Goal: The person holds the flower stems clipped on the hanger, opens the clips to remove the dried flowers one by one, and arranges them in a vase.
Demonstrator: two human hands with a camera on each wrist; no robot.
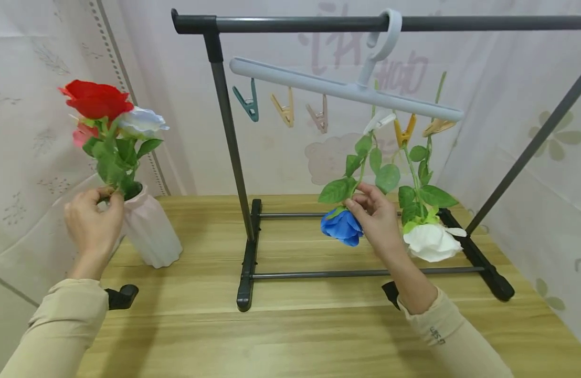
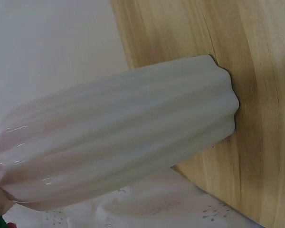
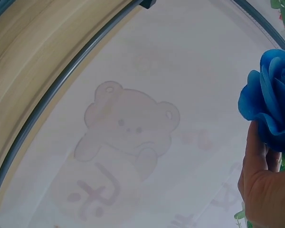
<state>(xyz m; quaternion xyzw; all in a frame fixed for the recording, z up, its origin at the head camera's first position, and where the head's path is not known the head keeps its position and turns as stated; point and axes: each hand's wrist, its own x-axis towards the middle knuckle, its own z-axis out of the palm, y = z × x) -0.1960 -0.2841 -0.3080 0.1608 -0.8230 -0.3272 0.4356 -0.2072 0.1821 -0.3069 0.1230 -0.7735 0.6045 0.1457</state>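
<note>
In the head view my left hand (image 1: 94,220) is at the mouth of the pink-and-white fluted vase (image 1: 153,231), thumb and forefinger pinching a rose stem by the rim. Above it stand a red rose (image 1: 97,100), a pale blue rose (image 1: 143,122) and a partly hidden pink bloom (image 1: 84,134). My right hand (image 1: 377,220) holds the stem of an upside-down blue rose (image 1: 342,227) just above its bloom. That stem runs up to a white clip (image 1: 380,123) on the hanger (image 1: 318,84). Beside it a white rose (image 1: 434,242) hangs head down.
The hanger tilts on the dark rail (image 1: 295,24) of a rack standing on the wooden table (image 1: 200,336). Teal (image 1: 247,102), yellow (image 1: 284,108) and pinkish clips (image 1: 319,114) hang from its left half. An orange clip (image 1: 404,130) and a tan clip (image 1: 438,127) are at right.
</note>
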